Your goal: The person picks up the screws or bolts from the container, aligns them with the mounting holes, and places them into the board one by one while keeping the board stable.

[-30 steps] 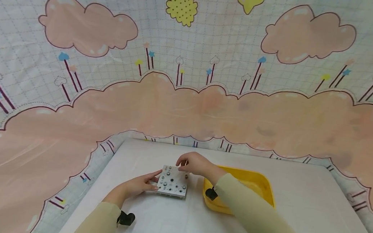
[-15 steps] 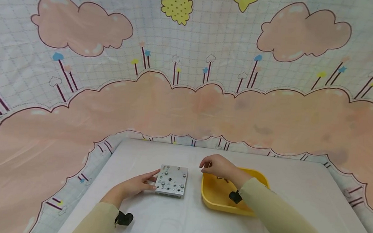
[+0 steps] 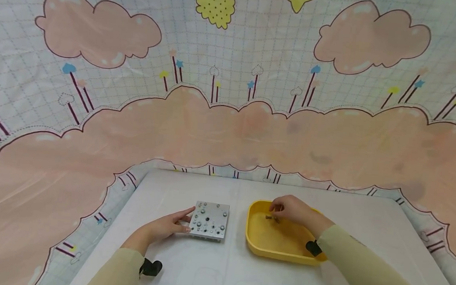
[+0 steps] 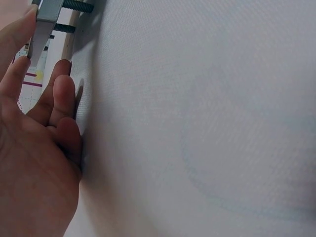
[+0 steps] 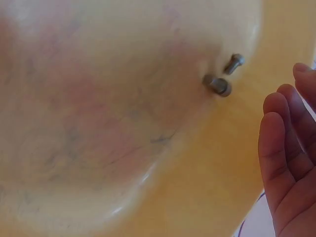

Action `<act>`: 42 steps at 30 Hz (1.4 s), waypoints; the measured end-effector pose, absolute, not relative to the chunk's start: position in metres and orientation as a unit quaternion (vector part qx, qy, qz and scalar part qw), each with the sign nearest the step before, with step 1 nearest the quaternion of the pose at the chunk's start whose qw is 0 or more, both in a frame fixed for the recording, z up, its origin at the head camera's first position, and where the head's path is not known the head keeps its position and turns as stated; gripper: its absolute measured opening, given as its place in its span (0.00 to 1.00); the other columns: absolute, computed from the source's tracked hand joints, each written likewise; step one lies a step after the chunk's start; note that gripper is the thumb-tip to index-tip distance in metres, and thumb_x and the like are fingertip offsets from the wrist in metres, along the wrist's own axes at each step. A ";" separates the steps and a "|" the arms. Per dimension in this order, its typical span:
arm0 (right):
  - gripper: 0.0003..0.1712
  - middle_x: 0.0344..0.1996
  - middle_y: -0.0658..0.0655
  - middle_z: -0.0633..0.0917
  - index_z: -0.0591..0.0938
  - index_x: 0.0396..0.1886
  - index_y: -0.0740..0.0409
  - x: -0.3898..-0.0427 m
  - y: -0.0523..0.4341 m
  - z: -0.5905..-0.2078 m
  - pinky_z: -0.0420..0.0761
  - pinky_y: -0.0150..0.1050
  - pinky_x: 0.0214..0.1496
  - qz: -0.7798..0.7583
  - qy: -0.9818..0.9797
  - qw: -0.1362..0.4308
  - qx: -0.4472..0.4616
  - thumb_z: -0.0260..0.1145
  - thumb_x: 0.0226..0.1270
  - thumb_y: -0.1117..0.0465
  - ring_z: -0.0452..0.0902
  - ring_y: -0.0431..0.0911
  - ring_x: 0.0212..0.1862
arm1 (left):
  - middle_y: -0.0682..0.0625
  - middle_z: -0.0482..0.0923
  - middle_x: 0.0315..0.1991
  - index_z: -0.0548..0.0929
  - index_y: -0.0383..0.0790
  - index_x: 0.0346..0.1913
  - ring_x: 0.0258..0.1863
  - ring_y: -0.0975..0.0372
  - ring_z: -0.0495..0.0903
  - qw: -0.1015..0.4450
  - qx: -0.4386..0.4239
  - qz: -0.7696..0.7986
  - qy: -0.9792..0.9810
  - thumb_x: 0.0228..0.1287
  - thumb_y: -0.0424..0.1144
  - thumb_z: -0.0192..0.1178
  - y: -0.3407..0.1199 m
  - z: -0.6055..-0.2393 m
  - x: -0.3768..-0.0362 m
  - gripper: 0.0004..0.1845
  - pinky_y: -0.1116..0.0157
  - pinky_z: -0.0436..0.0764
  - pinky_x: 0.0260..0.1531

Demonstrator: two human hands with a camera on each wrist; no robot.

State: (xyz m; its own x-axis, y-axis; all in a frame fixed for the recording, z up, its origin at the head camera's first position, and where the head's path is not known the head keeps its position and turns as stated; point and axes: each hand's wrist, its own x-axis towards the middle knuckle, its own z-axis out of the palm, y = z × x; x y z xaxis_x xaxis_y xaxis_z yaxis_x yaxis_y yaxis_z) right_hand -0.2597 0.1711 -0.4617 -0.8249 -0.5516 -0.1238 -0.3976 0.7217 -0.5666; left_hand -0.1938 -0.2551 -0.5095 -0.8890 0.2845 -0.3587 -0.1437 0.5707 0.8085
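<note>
In the head view, the metal plate [image 3: 209, 220] is set on the white table [image 3: 187, 267], and its left edge is held by the thumb and pointing finger of the left hand [image 3: 166, 228]. The plate is kept in the same spot. The right hand [image 3: 296, 210] has been moved away from the plate, past the edge of the yellow tray [image 3: 276, 241], and is now held over the tray. Its fingers are bent down near the small bolts [image 3: 269, 217]. So the work seems to be shifted from the plate to the bolts.

In the left wrist view, one end of the plate is pinched by the thumb and one finger. The other fingers are rested low, loosely bent, by the table. Two screw-like pegs [image 4: 64, 28] are seen sticking out from under the plate.

In the right wrist view, two bolts are seen lying near each other in the tray. The right fingers are held close together, a little bent, and nothing is seen in them. No bolt seems to be picked up yet.
</note>
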 end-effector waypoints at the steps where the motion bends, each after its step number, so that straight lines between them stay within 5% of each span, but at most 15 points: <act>1: 0.04 0.27 0.47 0.81 0.86 0.39 0.56 -0.260 0.173 -0.462 0.76 0.37 0.35 -0.264 0.918 0.143 -0.260 0.71 0.65 0.62 0.73 0.42 0.31 | 0.45 0.71 0.64 0.61 0.60 0.77 0.65 0.49 0.66 0.233 0.043 0.460 0.856 0.61 0.47 0.69 -0.255 -0.510 -0.194 0.42 0.40 0.61 0.64; 19: 0.08 0.31 0.48 0.79 0.85 0.43 0.52 -0.258 0.177 -0.477 0.75 0.43 0.47 -0.202 0.938 0.190 -0.208 0.70 0.65 0.64 0.72 0.46 0.37 | 0.47 0.73 0.63 0.62 0.60 0.76 0.62 0.51 0.69 0.232 0.037 0.465 0.854 0.61 0.47 0.69 -0.255 -0.511 -0.193 0.42 0.42 0.63 0.63; 42: 0.05 0.28 0.48 0.78 0.84 0.35 0.51 -0.254 0.168 -0.488 0.74 0.42 0.44 -0.173 0.943 0.178 -0.222 0.69 0.64 0.66 0.71 0.45 0.35 | 0.46 0.71 0.64 0.62 0.61 0.76 0.66 0.48 0.65 0.227 0.041 0.459 0.858 0.60 0.48 0.69 -0.258 -0.513 -0.194 0.42 0.40 0.59 0.65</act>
State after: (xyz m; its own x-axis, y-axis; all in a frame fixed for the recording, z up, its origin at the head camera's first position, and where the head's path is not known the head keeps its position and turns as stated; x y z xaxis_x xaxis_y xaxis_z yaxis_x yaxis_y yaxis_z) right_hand -0.2535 0.1682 -0.4875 -0.8379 -0.4802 -0.2594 -0.3572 0.8418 -0.4047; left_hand -0.1944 -0.2577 -0.5127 -0.8936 0.2786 -0.3519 -0.1383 0.5750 0.8064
